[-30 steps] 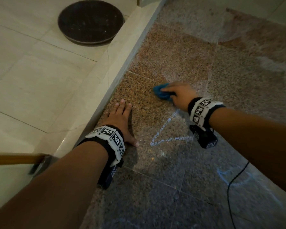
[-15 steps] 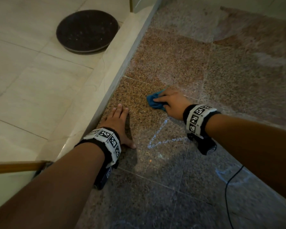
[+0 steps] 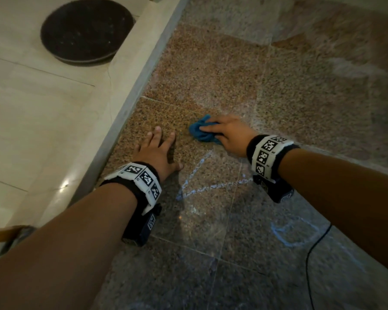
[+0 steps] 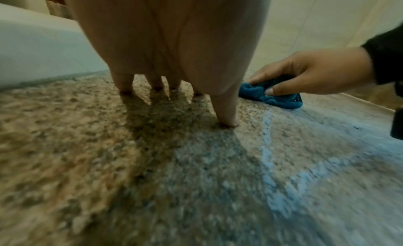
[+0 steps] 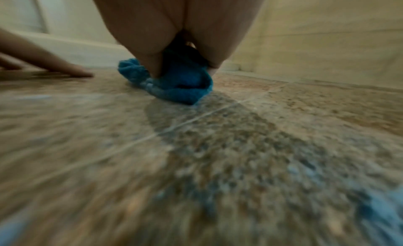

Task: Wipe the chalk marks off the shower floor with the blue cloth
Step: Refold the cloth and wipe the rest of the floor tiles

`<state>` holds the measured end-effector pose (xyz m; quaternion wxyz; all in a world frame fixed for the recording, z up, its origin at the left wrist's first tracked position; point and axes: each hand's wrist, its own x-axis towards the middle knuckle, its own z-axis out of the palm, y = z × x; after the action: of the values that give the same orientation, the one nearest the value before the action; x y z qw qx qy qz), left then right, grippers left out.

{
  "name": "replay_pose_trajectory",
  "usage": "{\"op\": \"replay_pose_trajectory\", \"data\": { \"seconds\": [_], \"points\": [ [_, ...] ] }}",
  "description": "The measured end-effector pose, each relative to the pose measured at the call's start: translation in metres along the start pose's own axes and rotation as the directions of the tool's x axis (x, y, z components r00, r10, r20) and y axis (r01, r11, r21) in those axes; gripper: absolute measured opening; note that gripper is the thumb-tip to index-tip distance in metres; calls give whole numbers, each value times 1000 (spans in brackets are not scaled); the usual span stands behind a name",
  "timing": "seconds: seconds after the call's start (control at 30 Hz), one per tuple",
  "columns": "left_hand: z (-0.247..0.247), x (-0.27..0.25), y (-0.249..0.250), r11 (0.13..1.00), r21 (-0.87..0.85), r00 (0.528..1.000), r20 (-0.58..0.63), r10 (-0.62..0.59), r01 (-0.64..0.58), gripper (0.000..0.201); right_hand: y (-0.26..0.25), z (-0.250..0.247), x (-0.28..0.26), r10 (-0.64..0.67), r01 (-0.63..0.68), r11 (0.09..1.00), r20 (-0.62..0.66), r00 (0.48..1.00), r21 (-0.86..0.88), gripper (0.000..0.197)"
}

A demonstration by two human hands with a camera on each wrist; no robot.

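Right hand grips the blue cloth, bunched into a wad, thumb and fingers curled round it, pressing it down on the shower floor. Cloth sits on the speckled brown tile just past the top end of the chalk marks (a pale blue angle of two lines, one slanted toward the cloth, one running right toward the right wrist). In the left wrist view the cloth touches the floor with the right hand over it, thumb tip pinning the fabric. Right wrist view shows the cloth under the palm, blurred, so exact finger placement is probably a wrap but hard to confirm there.

Left hand lies flat on the floor, fingers straight and spread, holding nothing, just left of the cloth and beside the raised pale curb. Its thumb points toward the chalk lines.

More chalk, a faint blue loop, lies nearer the person under the right forearm, next to a thin black cable. Beyond the curb: light tiles with a round dark mat
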<state>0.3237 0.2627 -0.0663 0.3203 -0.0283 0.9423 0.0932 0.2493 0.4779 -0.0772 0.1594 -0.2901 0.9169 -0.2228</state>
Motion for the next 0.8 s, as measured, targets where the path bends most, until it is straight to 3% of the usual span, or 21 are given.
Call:
{"op": "replay_pose_trajectory", "data": {
  "seconds": [0.07, 0.1, 0.17, 0.2, 0.27, 0.4, 0.5, 0.57, 0.63, 0.7, 0.8],
  "points": [
    [-1, 0, 0, 1000, 7, 1000, 15, 3, -3, 88, 15, -9, 5, 188, -193, 981, -123, 974, -30, 44],
    [-1, 0, 0, 1000, 13, 1000, 21, 4, -4, 88, 21, -15, 8, 308, -317, 948, -165, 937, -35, 45],
    [0, -1, -1, 1000, 25, 1000, 23, 6, -7, 88, 28, -24, 14, 494, -508, 859, -151, 856, -68, 47],
    [1, -1, -2, 1000, 27, 1000, 18, 7, -7, 88, 27, -25, 15, 528, -540, 835, -122, 840, -104, 47],
    [3, 0, -1, 999, 31, 1000, 1, 7, -7, 87, 14, -20, 15, 471, -480, 859, -89, 877, -178, 45],
    [3, 0, 0, 999, 35, 1000, -9, 3, -3, 87, -14, 3, 10, 198, -200, 975, -28, 980, -95, 43],
    [4, 0, -2, 999, 38, 1000, -6, 4, -4, 87, -13, 6, 8, 112, -111, 989, 7, 994, -101, 40],
    [5, 0, -2, 999, 41, 1000, -4, 10, -10, 86, -1, -2, 8, 178, -182, 983, -110, 978, -27, 39],
    [5, -1, -3, 999, 39, 1000, 8, 14, -15, 85, 15, -12, 7, 326, -328, 945, -190, 926, 21, 38],
    [5, -1, -3, 999, 31, 1000, 16, 13, -14, 85, 26, -19, 6, 429, -449, 893, -221, 876, -45, 39],
    [4, 0, -3, 1000, 25, 1000, 17, 10, -10, 85, 25, -17, 8, 482, -514, 846, -211, 851, -141, 40]
  ]
}}
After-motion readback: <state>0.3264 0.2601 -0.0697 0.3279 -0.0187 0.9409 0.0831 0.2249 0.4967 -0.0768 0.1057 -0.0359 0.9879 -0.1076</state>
